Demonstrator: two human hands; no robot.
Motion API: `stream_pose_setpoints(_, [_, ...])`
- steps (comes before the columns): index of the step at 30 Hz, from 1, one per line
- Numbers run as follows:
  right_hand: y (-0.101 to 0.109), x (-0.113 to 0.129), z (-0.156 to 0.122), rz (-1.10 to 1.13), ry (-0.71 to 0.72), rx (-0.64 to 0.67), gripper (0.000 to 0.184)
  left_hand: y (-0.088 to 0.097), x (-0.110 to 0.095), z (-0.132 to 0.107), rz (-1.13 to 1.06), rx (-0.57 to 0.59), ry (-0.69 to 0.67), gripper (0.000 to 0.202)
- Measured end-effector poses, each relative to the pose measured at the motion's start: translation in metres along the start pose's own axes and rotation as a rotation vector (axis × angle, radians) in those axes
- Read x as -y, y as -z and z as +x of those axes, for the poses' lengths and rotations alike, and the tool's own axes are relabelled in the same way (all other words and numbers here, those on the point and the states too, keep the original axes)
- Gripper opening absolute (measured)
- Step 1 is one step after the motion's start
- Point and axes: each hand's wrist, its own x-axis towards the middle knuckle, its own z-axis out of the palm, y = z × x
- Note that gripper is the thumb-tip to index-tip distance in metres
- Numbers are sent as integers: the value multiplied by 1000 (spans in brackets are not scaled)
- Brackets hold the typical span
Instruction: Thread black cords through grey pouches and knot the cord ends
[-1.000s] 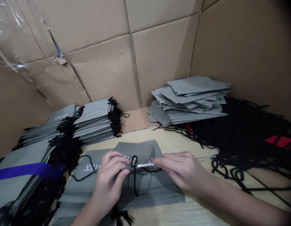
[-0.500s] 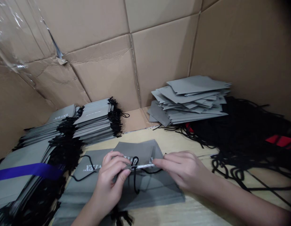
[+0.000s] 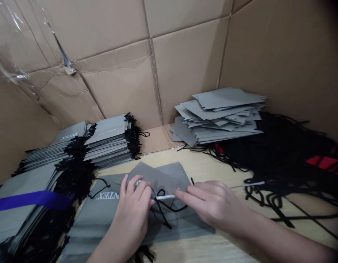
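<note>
A grey fabric pouch (image 3: 169, 175) printed INTEX lies flat on the wooden table (image 3: 212, 164), under both hands. My left hand (image 3: 132, 204) pinches the pouch's upper edge, with a small pale tip showing at its fingers. My right hand (image 3: 210, 204) holds the end of a thin white tube (image 3: 165, 197) between its fingertips. A black drawstring cord (image 3: 165, 213) loops beneath the tube and runs across the pouch. Part of the pouch is hidden by my hands.
Stacks of grey pouches with black cords (image 3: 111, 138) stand at left, crossed by a purple ribbon (image 3: 29, 201). A loose pile of grey pouches (image 3: 221, 113) and a black cord heap (image 3: 275, 146) with red material (image 3: 323, 162) lie at right. Cardboard walls (image 3: 116, 73) surround everything.
My left hand has moved up the pouch and let go of the tube's left end. The cord loop has shifted down, and the pouch's top layer now lies at a different angle.
</note>
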Motion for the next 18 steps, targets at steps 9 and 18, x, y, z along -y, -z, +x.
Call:
stream_pose_setpoints(9, [-6, 18, 3, 206, -269, 192, 30, -14, 0, 3, 225, 8, -33, 21])
stream_pose_setpoints(18, [-17, 14, 8, 395, -548, 286, 24, -19, 13, 12, 64, 51, 21, 12])
